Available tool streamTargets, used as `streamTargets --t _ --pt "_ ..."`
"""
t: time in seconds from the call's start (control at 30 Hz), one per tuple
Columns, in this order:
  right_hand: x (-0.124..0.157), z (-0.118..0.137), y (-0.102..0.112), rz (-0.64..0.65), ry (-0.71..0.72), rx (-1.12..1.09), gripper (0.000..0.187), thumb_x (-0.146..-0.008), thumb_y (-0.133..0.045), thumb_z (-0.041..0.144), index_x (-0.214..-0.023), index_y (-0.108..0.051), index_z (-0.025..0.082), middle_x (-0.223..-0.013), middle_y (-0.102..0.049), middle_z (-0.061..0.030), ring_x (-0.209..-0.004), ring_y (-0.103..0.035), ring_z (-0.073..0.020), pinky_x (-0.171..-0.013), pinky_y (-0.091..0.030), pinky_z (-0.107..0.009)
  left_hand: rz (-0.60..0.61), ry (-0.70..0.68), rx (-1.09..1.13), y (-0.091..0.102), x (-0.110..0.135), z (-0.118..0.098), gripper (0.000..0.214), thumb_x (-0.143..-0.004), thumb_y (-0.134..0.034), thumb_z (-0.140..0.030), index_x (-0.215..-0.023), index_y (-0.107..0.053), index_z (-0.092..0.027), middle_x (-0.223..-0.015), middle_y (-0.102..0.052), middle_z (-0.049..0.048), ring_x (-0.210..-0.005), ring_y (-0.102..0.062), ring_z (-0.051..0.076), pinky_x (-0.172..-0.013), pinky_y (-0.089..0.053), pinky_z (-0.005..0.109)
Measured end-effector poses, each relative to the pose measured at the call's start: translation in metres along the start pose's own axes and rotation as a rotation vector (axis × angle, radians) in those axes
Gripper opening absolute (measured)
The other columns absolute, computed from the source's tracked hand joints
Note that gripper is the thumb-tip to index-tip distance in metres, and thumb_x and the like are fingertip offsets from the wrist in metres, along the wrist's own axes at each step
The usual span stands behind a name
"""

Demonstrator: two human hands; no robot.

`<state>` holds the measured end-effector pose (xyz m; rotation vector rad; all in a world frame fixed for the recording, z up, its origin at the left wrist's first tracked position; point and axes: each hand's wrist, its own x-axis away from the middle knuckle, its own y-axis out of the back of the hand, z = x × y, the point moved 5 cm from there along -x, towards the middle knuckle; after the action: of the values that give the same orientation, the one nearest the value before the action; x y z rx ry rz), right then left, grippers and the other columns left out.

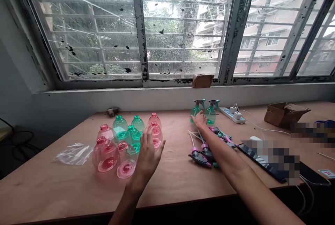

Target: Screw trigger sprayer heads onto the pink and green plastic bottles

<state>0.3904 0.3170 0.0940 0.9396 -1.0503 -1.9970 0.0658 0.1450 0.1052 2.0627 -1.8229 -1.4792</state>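
My left hand is raised with fingers stretched and the thumb apart, holding nothing. It partly covers a group of capless bottles: several pink ones, such as the pink bottle, and several green ones, such as the green bottle. At the back of the table my right hand reaches out, fingers apart, in front of a green spray bottle. Whether it touches that bottle I cannot tell. Beside it stands another green spray bottle. Under my right forearm lie several loose spray heads with tubes.
A clear plastic bag lies left of the bottles. Toward the right are a white power strip with cables, an open cardboard box and a black keyboard. A small brown box rests on the windowsill.
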Motion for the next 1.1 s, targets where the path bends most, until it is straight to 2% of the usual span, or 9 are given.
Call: streamTargets --t 0.1,0.27,0.47,0.57,0.7,0.77,0.83,0.97,1.1 --pt "0.005 0.000 0.006 0.039 0.053 0.033 0.041 -0.109 -0.079 0.036 -0.144 -0.069 0.018 -0.147 -0.071 -0.0145 -0.122 -0.076 -0.0326 -0.101 -0.066 -0.053 -0.020 -0.025 -0.023 -0.011 0.003 0.010 0.065 -0.108 -0.069 -0.030 -0.168 -0.044 -0.022 -0.179 -0.040 0.0186 -0.169 -0.033 0.045 -0.134 -0.031 0.074" --pt "0.030 -0.001 0.028 0.105 0.175 0.088 0.041 -0.109 -0.078 0.036 -0.146 -0.069 0.019 -0.149 -0.070 -0.0137 -0.124 -0.075 -0.0330 -0.102 -0.066 -0.055 -0.048 -0.026 -0.089 -0.023 -0.002 0.018 0.060 -0.106 -0.078 -0.034 -0.161 -0.057 -0.024 -0.175 -0.048 0.0147 -0.157 -0.051 0.043 -0.126 -0.044 0.072" --pt "0.096 -0.030 0.060 0.327 0.394 0.154 0.035 -0.111 -0.075 0.039 -0.141 -0.071 0.020 -0.144 -0.073 -0.0121 -0.121 -0.076 -0.0312 -0.102 -0.065 -0.054 -0.073 0.069 -0.201 -0.033 -0.036 0.035 0.048 -0.107 -0.078 -0.036 -0.151 -0.065 -0.021 -0.161 -0.062 0.0141 -0.141 -0.066 0.037 -0.115 -0.057 0.063" --pt "0.130 -0.048 0.069 0.465 0.466 0.208 0.032 -0.111 -0.076 0.039 -0.137 -0.074 0.020 -0.141 -0.075 -0.0114 -0.120 -0.076 -0.0306 -0.103 -0.064 -0.054 -0.060 0.106 -0.233 -0.034 -0.040 0.036 0.046 -0.107 -0.078 -0.036 -0.149 -0.067 -0.021 -0.156 -0.066 0.0137 -0.136 -0.069 0.036 -0.112 -0.059 0.061" --pt "0.156 -0.062 0.071 0.564 0.526 0.245 0.043 -0.102 -0.084 0.039 -0.140 -0.073 0.021 -0.141 -0.076 -0.0119 -0.130 -0.071 -0.0352 -0.114 -0.054 -0.061 -0.005 0.111 -0.216 -0.030 -0.026 0.029 0.044 -0.108 -0.078 -0.036 -0.148 -0.067 -0.020 -0.155 -0.067 0.0135 -0.134 -0.070 0.035 -0.111 -0.060 0.060" --pt "0.159 -0.066 0.069 0.573 0.530 0.242 0.056 -0.091 -0.091 0.034 -0.144 -0.074 0.022 -0.142 -0.076 -0.0145 -0.136 -0.068 -0.0404 -0.118 -0.048 -0.062 0.047 0.087 -0.167 -0.026 -0.013 0.023 0.045 -0.107 -0.078 -0.036 -0.148 -0.067 -0.020 -0.155 -0.066 0.0136 -0.135 -0.069 0.035 -0.112 -0.059 0.061" --pt "0.160 -0.071 0.065 0.563 0.529 0.230 0.065 -0.085 -0.089 0.026 -0.148 -0.073 0.023 -0.142 -0.077 -0.0173 -0.137 -0.067 -0.0442 -0.118 -0.046 -0.060 0.115 0.061 -0.097 -0.025 0.002 0.016 0.047 -0.107 -0.078 -0.037 -0.150 -0.066 -0.021 -0.157 -0.065 0.0138 -0.138 -0.067 0.036 -0.113 -0.058 0.062" --pt "0.161 -0.076 0.059 0.501 0.552 0.186 0.063 -0.091 -0.073 0.022 -0.155 -0.069 0.020 -0.143 -0.076 -0.0211 -0.139 -0.065 -0.0461 -0.118 -0.044 -0.061 0.273 0.045 0.070 -0.035 0.030 0.005 0.057 -0.105 -0.081 -0.037 -0.156 -0.061 -0.022 -0.159 -0.063 0.0145 -0.143 -0.064 0.039 -0.118 -0.054 0.065" --pt "0.162 -0.073 0.062 0.395 0.580 0.109 0.047 -0.103 -0.059 0.027 -0.148 -0.071 0.022 -0.140 -0.077 -0.0187 -0.137 -0.065 -0.0429 -0.121 -0.040 -0.061 0.382 0.067 0.223 -0.058 0.043 -0.003 0.067 -0.101 -0.085 -0.035 -0.161 -0.057 -0.023 -0.171 -0.053 0.0158 -0.153 -0.055 0.043 -0.124 -0.047 0.070"
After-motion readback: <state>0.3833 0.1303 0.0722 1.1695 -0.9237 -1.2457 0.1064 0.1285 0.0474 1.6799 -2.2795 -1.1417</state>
